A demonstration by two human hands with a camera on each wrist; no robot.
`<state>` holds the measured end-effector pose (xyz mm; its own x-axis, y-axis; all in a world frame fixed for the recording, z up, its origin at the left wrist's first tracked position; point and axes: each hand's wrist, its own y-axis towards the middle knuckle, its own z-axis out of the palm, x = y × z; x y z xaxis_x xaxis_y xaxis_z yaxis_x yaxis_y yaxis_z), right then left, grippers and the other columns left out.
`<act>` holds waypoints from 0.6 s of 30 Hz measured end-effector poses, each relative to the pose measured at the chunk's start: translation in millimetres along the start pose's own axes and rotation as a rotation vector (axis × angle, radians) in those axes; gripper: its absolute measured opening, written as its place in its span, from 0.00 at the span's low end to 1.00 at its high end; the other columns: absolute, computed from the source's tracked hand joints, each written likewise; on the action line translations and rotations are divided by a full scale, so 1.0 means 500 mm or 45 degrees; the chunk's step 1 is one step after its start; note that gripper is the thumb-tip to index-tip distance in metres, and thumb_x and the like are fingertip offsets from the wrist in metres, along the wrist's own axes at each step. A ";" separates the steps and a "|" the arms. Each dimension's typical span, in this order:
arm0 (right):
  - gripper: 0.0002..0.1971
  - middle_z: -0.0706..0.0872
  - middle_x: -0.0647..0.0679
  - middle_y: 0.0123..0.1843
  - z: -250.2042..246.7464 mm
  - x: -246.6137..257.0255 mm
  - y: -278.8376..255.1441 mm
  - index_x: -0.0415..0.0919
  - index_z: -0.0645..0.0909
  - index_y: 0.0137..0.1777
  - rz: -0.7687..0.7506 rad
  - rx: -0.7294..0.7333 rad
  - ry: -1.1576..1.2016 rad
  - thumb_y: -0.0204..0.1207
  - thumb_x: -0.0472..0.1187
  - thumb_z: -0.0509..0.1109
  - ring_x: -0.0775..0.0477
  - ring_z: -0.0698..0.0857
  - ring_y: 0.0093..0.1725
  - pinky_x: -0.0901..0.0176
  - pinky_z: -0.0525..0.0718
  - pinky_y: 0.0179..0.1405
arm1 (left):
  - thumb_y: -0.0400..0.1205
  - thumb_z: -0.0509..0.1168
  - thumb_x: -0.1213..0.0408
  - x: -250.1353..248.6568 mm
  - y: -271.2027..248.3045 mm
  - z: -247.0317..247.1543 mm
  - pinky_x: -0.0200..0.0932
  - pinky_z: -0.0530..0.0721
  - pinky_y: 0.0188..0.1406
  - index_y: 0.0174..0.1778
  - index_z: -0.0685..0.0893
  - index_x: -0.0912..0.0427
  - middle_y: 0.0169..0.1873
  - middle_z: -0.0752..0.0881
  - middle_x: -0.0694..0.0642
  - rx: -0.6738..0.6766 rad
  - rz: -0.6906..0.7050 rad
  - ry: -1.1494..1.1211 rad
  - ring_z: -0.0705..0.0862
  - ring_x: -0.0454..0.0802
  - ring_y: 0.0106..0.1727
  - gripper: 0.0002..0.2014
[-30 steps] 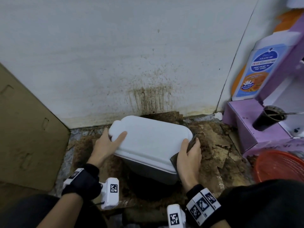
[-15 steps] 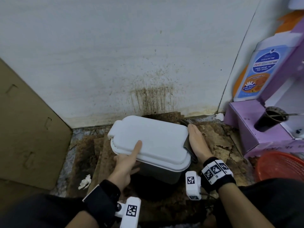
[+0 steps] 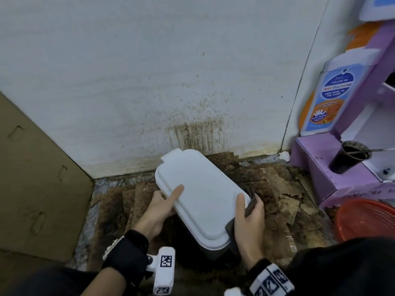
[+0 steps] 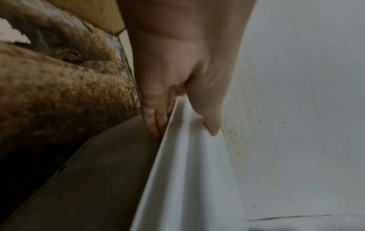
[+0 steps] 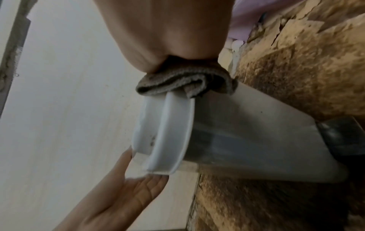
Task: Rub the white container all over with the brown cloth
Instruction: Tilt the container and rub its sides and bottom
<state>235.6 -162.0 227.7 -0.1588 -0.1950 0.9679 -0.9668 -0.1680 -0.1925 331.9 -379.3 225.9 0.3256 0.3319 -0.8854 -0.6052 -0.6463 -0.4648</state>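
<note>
The white container (image 3: 203,201) with its lid on stands aslant on the stained floor, tab end toward the wall. My left hand (image 3: 168,201) grips its left rim, thumb on the lid and fingers under the edge; the left wrist view shows that hand (image 4: 177,96) pinching the rim (image 4: 187,156). My right hand (image 3: 249,210) holds the folded brown cloth (image 3: 252,199) against the container's right rim, thumb on the lid. In the right wrist view the cloth (image 5: 185,84) wraps over the lid's edge (image 5: 168,132), and the left hand (image 5: 126,195) is at the far side.
A stained white wall (image 3: 171,82) rises close behind. A cardboard panel (image 3: 32,178) leans at the left. At the right stand a purple box (image 3: 320,174) with a dark cup (image 3: 350,159), a bottle (image 3: 333,97) and a red basket (image 3: 367,218). Torn brown cardboard (image 3: 284,189) covers the floor.
The container has turned clockwise, so its tab end now points toward the wall. My right hand with the cloth slid from the far right end nearer along the rim, thumb now on the lid.
</note>
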 end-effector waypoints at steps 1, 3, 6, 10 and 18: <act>0.34 0.72 0.49 0.81 0.006 -0.005 -0.011 0.45 0.64 0.86 -0.007 -0.034 0.004 0.85 0.60 0.63 0.47 0.70 0.82 0.49 0.70 0.80 | 0.68 0.84 0.38 -0.006 0.004 -0.005 0.59 0.92 0.62 0.74 0.79 0.64 0.61 0.94 0.57 0.029 -0.007 0.028 0.93 0.56 0.61 0.46; 0.33 0.72 0.49 0.82 0.011 -0.008 -0.016 0.45 0.64 0.86 -0.015 -0.057 0.019 0.85 0.60 0.62 0.47 0.69 0.83 0.49 0.69 0.81 | 0.67 0.84 0.36 -0.010 0.006 -0.011 0.59 0.92 0.62 0.74 0.79 0.63 0.61 0.94 0.55 0.051 -0.003 0.061 0.93 0.55 0.61 0.47; 0.30 0.75 0.50 0.79 0.006 0.002 -0.001 0.48 0.66 0.84 0.029 0.010 0.011 0.87 0.61 0.60 0.47 0.73 0.79 0.47 0.72 0.78 | 0.74 0.81 0.38 -0.007 -0.007 -0.006 0.52 0.94 0.51 0.73 0.80 0.64 0.59 0.94 0.54 0.037 0.002 0.073 0.94 0.53 0.59 0.40; 0.19 0.82 0.60 0.59 -0.021 0.037 0.039 0.52 0.75 0.72 0.073 0.227 -0.051 0.88 0.59 0.61 0.52 0.79 0.63 0.56 0.74 0.61 | 0.84 0.71 0.40 0.004 -0.033 0.012 0.48 0.94 0.41 0.70 0.83 0.63 0.57 0.95 0.53 -0.004 0.017 0.078 0.94 0.50 0.57 0.30; 0.26 0.82 0.64 0.58 -0.032 0.063 0.098 0.49 0.77 0.78 -0.013 0.533 -0.281 0.85 0.61 0.65 0.54 0.82 0.64 0.56 0.79 0.60 | 0.60 0.82 0.27 0.059 -0.065 0.049 0.55 0.94 0.55 0.70 0.72 0.56 0.63 0.88 0.47 -0.057 0.021 0.231 0.90 0.48 0.62 0.52</act>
<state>180.2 -160.8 251.3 -0.0593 -0.3843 0.9213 -0.7970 -0.5374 -0.2755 343.3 -331.5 214.9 0.4440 0.1941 -0.8747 -0.5801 -0.6818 -0.4457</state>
